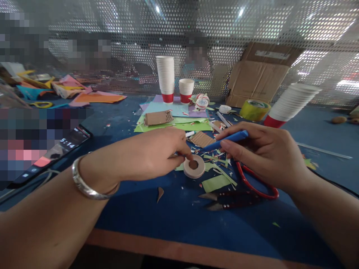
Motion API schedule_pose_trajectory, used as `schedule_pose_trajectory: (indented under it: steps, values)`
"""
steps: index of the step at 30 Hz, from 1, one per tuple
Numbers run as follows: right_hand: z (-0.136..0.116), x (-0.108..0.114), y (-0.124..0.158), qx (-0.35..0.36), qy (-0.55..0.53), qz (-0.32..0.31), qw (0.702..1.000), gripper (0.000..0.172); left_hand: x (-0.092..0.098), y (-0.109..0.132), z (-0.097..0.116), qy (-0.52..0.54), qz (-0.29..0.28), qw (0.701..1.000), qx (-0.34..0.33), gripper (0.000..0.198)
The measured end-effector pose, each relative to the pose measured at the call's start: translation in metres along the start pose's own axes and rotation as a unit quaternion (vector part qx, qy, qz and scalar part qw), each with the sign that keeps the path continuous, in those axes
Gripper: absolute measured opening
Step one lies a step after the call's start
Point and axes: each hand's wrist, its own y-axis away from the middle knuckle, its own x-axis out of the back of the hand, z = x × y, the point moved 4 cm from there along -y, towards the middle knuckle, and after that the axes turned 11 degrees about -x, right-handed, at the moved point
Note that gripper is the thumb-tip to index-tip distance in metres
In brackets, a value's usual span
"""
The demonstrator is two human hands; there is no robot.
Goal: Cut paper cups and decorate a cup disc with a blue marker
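Observation:
My left hand (153,152) reaches in from the left, fingers curled, with a silver bangle on the wrist. Its fingertips pinch the left rim of a small white ring (199,170) that looks like a roll of tape. A brown round (193,164) shows in the ring's hole, under the index finger. Between the fingers and thumb of my right hand (263,153) is a blue marker (227,141), tilted with its lower end toward the ring. Red-handled scissors (246,183) lie below the right hand, blades pointing left, partly hidden by it.
Paper scraps (215,183) and a cardboard piece (201,139) surround the ring. Behind are stacked paper cups (165,76), coloured sheets (168,106) and yellow tape (254,110). A cardboard box (258,78) leans on the perforated screen. A phone (70,144) stands at left.

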Motion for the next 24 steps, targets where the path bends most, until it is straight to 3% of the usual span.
schedule_pose_trajectory:
  steps: [15,24]
  values:
    - [0.000,-0.013,-0.001,0.021,-0.057,-0.075,0.995,0.012,-0.009,0.003,0.001,0.050,-0.013,0.999,-0.008,0.028]
    - [0.002,-0.015,-0.001,0.002,-0.037,-0.077,0.996,0.014,-0.009,0.003,0.000,0.039,-0.012,0.999,-0.007,0.027]
